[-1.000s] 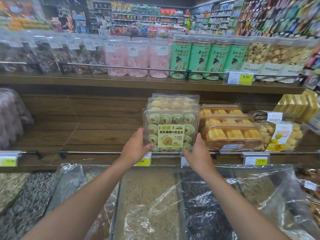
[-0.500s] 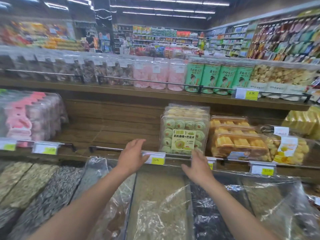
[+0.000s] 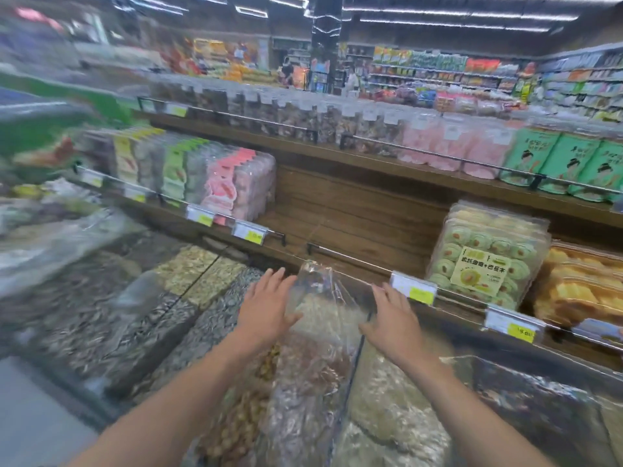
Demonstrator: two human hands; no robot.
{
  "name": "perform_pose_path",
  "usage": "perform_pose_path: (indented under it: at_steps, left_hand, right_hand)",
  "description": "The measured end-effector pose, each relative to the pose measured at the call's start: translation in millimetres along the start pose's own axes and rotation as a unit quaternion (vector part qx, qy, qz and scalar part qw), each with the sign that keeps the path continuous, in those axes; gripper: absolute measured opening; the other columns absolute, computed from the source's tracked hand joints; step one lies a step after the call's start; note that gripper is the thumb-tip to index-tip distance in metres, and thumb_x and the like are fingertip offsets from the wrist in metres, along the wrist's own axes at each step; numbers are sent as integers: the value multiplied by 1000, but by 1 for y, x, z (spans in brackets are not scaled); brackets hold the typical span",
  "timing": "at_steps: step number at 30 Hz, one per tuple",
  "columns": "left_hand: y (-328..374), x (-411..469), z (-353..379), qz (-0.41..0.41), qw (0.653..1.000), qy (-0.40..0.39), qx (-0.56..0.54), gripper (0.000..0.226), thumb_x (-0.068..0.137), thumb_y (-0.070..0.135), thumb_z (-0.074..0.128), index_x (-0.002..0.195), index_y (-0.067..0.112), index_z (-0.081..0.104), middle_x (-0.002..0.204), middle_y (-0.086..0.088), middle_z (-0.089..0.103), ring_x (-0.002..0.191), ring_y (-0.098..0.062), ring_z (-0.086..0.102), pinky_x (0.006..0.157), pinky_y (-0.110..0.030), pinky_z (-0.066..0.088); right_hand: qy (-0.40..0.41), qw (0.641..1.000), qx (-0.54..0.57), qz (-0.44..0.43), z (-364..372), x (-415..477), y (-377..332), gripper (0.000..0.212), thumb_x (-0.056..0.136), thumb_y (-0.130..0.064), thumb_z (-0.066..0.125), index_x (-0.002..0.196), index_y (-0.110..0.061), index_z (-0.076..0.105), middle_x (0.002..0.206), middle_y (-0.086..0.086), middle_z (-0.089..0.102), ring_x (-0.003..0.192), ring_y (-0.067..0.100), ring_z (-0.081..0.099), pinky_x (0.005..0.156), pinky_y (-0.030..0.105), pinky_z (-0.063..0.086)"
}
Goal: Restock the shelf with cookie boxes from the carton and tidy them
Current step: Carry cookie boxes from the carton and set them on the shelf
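Clear boxes of green cookies [image 3: 485, 254] stand in a row on the wooden middle shelf [image 3: 354, 224] at the right, the front one showing a yellow label. My left hand [image 3: 266, 305] and my right hand [image 3: 392, 318] hover empty with fingers spread over the bulk bins, left of and below those boxes. Neither hand touches a box. No carton shows in the head view.
Yellow pastry boxes [image 3: 580, 288] sit right of the green cookies. Pink and green packs [image 3: 219, 183] fill the shelf's left end. A metal rail with price tags [image 3: 413, 288] edges the shelf. Plastic-covered bulk bins [image 3: 303, 382] lie under my arms. Jars line the upper shelf [image 3: 438, 143].
Both hands let go of the front green cookie box and drew back from the shelf. The view has swung left, so the boxes now sit at the right.
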State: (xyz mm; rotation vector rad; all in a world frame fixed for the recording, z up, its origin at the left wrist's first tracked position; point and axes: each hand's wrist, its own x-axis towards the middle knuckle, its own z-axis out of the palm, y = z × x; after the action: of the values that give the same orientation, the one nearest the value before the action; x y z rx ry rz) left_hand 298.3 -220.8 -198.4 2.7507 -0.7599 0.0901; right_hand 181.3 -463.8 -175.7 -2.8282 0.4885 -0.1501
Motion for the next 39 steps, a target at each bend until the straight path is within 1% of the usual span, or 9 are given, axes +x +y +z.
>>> perform_pose_path:
  at_steps: [6,10,14,17,21,25,31,35,39]
  left_hand:
    - [-99,-95,-35,-47,999,1,9,86,99,65,56,166,28,19,177,0,10,163,-27,9,130,-51,18]
    - [-174,-166,-42,-88,996,13,4,85,97,71,54,165,31,21,176,1,13,163,-25,9,131,-53,15]
    - [-240,-236,-58,-133,991,2,14,84,100,64,55,167,28,18,177,0,8,164,-25,2,132,-53,10]
    - [-284,-286,-73,-181,983,10,8,84,100,60,58,167,29,19,177,1,7,164,-25,2,132,-54,11]
    - [-341,-348,-82,-250,968,15,11,81,99,58,60,165,30,22,177,0,12,164,-25,6,130,-53,18]
    - [-388,-403,-84,-323,946,10,3,81,99,58,60,165,29,23,176,-1,12,163,-26,11,129,-48,18]
    - [-439,-454,-75,-396,918,0,1,80,99,57,61,164,28,25,174,-2,17,162,-24,13,127,-43,18]
    - [-480,-467,-59,-439,898,-14,-9,80,100,60,58,165,29,23,176,-2,15,163,-25,10,130,-48,16]
    - [-517,-465,-39,-462,886,-37,-14,79,102,58,57,166,29,21,177,-2,12,164,-27,7,131,-48,14]
  right_hand:
    - [-13,995,-25,-91,39,-36,-106,83,93,-57,60,162,-23,29,169,7,27,156,28,23,127,44,22]
    - [-41,990,-1,-137,67,-72,-186,82,98,-55,57,165,-25,21,172,4,18,160,25,14,130,46,16]
    - [-59,981,3,-184,99,-105,-266,82,98,-55,56,166,-28,18,174,2,13,160,25,12,128,48,12]
    - [-87,970,-6,-228,122,-125,-323,83,98,-57,54,166,-28,17,174,2,11,160,25,10,130,50,13]
    - [-119,948,-16,-293,153,-143,-395,81,99,-56,53,166,-28,17,174,2,11,161,25,10,128,47,9]
    - [-144,923,-29,-355,192,-152,-455,80,97,-57,55,164,-25,24,172,6,20,159,27,17,129,47,17]
    - [-187,890,-32,-414,247,-153,-526,79,97,-54,58,163,-23,27,171,6,22,158,27,18,128,43,17]
    - [-224,874,-37,-428,292,-144,-567,79,96,-53,59,162,-23,29,170,5,25,157,25,20,129,43,19]
    - [-248,859,-54,-445,338,-128,-601,77,94,-52,61,159,-20,35,167,8,33,155,28,27,127,46,24]
